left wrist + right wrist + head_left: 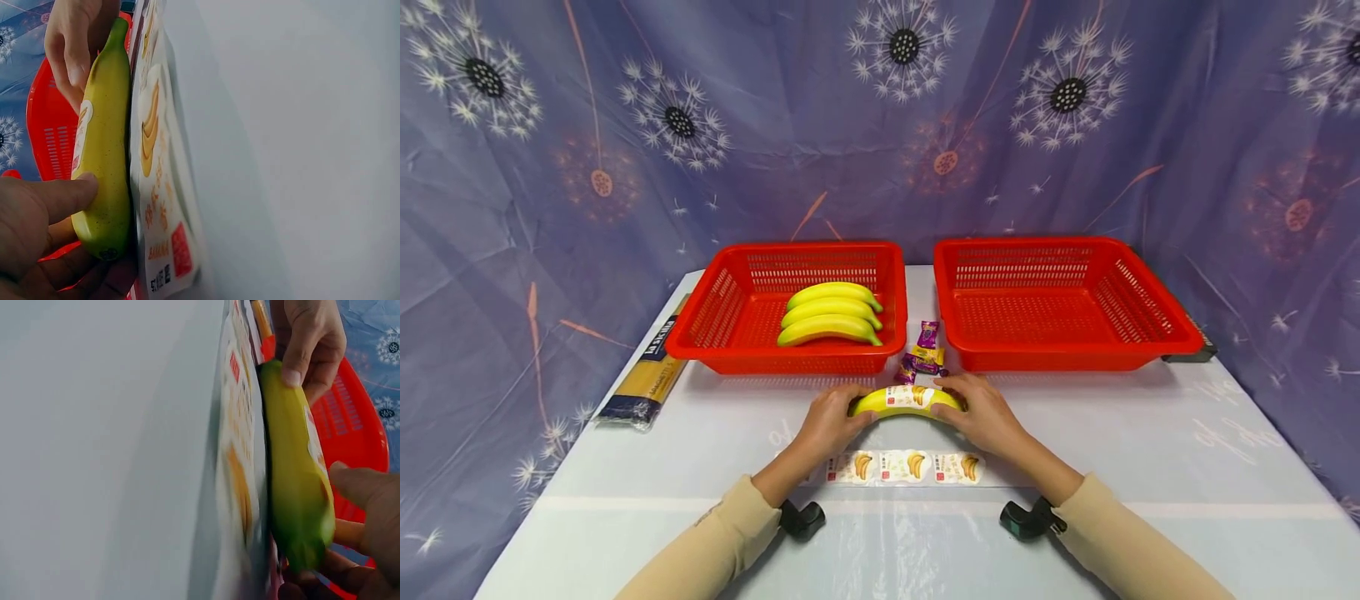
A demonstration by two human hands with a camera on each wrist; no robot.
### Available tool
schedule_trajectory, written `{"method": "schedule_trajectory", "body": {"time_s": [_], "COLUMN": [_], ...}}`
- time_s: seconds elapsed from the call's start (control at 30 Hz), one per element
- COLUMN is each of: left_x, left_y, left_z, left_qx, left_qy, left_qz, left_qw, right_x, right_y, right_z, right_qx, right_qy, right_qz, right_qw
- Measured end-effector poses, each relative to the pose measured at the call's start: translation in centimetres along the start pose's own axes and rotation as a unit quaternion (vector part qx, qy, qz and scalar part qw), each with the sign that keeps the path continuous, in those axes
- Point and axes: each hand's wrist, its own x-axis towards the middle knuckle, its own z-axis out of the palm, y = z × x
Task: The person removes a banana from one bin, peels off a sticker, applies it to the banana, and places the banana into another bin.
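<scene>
A yellow banana [885, 410] with green ends lies crosswise before me, a white label [910, 397] with a banana picture on its upper side. My left hand [832, 419] grips its left end; in the left wrist view the thumb [81, 190] presses on the peel and the fingers curl under the tip. The stem end is held by my right hand [985, 414], its thumb [353, 481] at the banana's edge and fingers beneath in the right wrist view. Just nearer to me, between the forearms, is a strip of banana labels [906, 467].
Three bananas [827, 314] lie in the left red basket [786, 364]. Beside it stands a second red basket [1067, 360]. Purple and yellow wrapped sweets [927, 335] sit between them. A spaghetti packet [655, 375] is at far left; a dark object [1198, 348] shows behind the right basket.
</scene>
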Motion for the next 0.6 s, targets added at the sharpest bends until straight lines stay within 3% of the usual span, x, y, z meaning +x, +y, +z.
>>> {"method": "schedule_trajectory", "body": {"time_s": [0.2, 0.33, 0.6], "left_x": [0.0, -0.1, 0.0], "left_y": [0.1, 0.0, 0.0], "left_z": [0.0, 0.0, 0.2], "left_qx": [0.0, 0.003, 0.005], "left_qy": [0.002, 0.0, 0.001], "left_qz": [-0.001, -0.002, -0.002], "left_qw": [1.0, 1.0, 1.0], "right_x": [-1.5, -2.5, -2.8], "right_y": [1.5, 2.9, 5.0], "right_z": [-2.1, -3.6, -6.5], "right_qx": [0.063, 0.112, 0.248], "right_qy": [0.013, 0.034, 0.09], "right_qz": [0.053, 0.093, 0.194], "right_qw": [0.997, 0.989, 0.945]}}
